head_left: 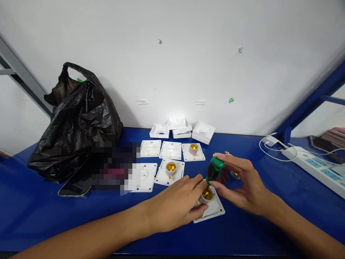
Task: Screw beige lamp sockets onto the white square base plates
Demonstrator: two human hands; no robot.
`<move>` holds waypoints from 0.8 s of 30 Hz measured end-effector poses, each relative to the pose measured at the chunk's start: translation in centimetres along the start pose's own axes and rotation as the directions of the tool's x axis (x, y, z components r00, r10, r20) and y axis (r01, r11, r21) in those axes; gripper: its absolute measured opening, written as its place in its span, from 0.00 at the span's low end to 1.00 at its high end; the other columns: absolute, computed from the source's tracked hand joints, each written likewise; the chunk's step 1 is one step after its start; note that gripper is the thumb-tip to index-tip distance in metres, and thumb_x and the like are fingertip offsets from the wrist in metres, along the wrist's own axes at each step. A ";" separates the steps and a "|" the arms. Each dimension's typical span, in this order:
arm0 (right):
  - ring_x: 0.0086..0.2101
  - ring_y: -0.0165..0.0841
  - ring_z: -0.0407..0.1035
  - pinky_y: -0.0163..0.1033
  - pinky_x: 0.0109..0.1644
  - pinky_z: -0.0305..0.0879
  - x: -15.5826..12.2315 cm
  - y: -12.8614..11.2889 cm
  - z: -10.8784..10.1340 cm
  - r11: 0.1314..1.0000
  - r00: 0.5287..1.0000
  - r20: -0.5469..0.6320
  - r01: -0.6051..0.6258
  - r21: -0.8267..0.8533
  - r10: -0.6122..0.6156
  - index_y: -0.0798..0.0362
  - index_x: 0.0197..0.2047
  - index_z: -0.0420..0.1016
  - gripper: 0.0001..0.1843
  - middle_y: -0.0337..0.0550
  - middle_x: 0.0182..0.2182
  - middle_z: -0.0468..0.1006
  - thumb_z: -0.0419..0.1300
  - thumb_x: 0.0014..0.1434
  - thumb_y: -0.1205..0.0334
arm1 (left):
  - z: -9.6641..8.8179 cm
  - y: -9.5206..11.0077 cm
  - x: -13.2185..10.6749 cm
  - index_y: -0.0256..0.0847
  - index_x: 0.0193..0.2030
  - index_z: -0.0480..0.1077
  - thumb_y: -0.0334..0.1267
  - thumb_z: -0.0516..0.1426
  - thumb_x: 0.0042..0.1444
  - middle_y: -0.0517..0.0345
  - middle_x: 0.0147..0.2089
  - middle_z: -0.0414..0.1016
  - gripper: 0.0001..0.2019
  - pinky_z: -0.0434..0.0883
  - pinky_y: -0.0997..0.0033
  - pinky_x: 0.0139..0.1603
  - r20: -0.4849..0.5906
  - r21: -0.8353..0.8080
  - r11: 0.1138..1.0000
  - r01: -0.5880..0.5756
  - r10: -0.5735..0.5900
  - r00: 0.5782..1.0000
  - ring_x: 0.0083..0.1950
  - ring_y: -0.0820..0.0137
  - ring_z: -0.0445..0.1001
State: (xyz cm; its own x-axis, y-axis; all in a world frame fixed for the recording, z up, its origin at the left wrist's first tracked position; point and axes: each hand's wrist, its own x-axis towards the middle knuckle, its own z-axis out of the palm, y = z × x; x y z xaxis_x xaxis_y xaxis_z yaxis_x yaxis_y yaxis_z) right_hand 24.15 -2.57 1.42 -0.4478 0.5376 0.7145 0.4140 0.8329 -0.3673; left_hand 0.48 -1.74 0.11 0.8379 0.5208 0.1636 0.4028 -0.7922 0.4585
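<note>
My right hand point(249, 181) grips a screwdriver point(215, 168) by its green and black handle, held nearly upright with its tip hidden behind my left fingers. Beneath it lies a white square plate point(215, 211) with a brass-lined lamp socket point(207, 195) on top. The fingers of my left hand point(179, 201) close around that socket and press it against the plate. Part of another socket point(235, 175) shows behind my right hand. Farther back, two more plates carry lamp sockets point(170, 168), and several bare white plates point(170, 150) lie beside them.
White square covers point(204, 131) are piled by the wall. At the left stand a black plastic bag point(81, 122) and a phone point(77, 185), next to a blurred-out patch. A white power strip point(318, 166) with cables lies at the right, near a blue metal post point(304, 99).
</note>
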 end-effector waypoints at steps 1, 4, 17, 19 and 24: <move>0.29 0.32 0.75 0.41 0.31 0.74 0.0 0.0 0.0 1.000 1.000 0.001 0.001 0.002 -0.001 0.43 0.77 0.56 0.39 0.35 0.36 0.78 0.66 0.69 0.67 | 0.0 0.0 0.0 0.40 0.57 0.67 0.37 0.63 0.71 0.50 0.54 0.77 0.12 0.75 0.59 0.52 0.000 0.003 1.000 0.001 -0.001 1.000 0.50 0.57 0.77; 0.29 0.32 0.75 0.41 0.31 0.74 0.0 0.0 0.0 1.000 1.000 0.005 0.002 0.000 -0.002 0.43 0.77 0.56 0.38 0.35 0.36 0.78 0.66 0.70 0.67 | 0.1 -0.1 0.0 0.40 0.57 0.67 0.37 0.63 0.72 0.50 0.54 0.77 0.13 0.75 0.59 0.53 -0.001 0.007 1.000 -0.004 0.004 1.000 0.51 0.57 0.77; 0.28 0.32 0.75 0.42 0.31 0.74 0.2 -0.2 -0.2 1.000 1.000 0.004 0.010 -0.009 -0.010 0.43 0.77 0.55 0.38 0.35 0.36 0.78 0.65 0.70 0.67 | 0.1 0.0 -0.1 0.41 0.55 0.66 0.38 0.60 0.73 0.50 0.53 0.77 0.10 0.75 0.58 0.51 -0.008 -0.001 1.000 -0.011 0.011 1.000 0.49 0.57 0.77; 0.28 0.32 0.75 0.42 0.31 0.74 0.2 -0.2 -0.2 1.000 1.000 0.004 0.011 -0.012 -0.011 0.43 0.77 0.55 0.38 0.35 0.36 0.78 0.65 0.70 0.67 | 0.1 -0.1 -0.1 0.41 0.56 0.66 0.39 0.60 0.73 0.50 0.53 0.77 0.10 0.75 0.58 0.50 -0.009 0.000 1.000 -0.012 0.012 1.000 0.48 0.58 0.77; 0.28 0.31 0.74 0.42 0.31 0.74 0.2 -0.3 -0.2 1.000 1.000 0.007 0.007 -0.006 -0.007 0.43 0.77 0.55 0.38 0.36 0.36 0.78 0.65 0.70 0.66 | 0.1 -0.1 -0.1 0.41 0.56 0.66 0.38 0.61 0.72 0.50 0.53 0.76 0.11 0.75 0.59 0.51 -0.006 0.001 1.000 -0.010 0.010 1.000 0.49 0.57 0.77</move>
State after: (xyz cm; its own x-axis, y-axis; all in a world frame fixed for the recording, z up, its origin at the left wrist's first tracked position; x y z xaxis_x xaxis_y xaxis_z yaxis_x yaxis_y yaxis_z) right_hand 24.07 -2.70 1.75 -0.4566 0.5326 0.7126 0.4151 0.8360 -0.3588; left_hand 0.39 -1.74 -0.01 0.8395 0.5148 0.1739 0.3946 -0.7976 0.4562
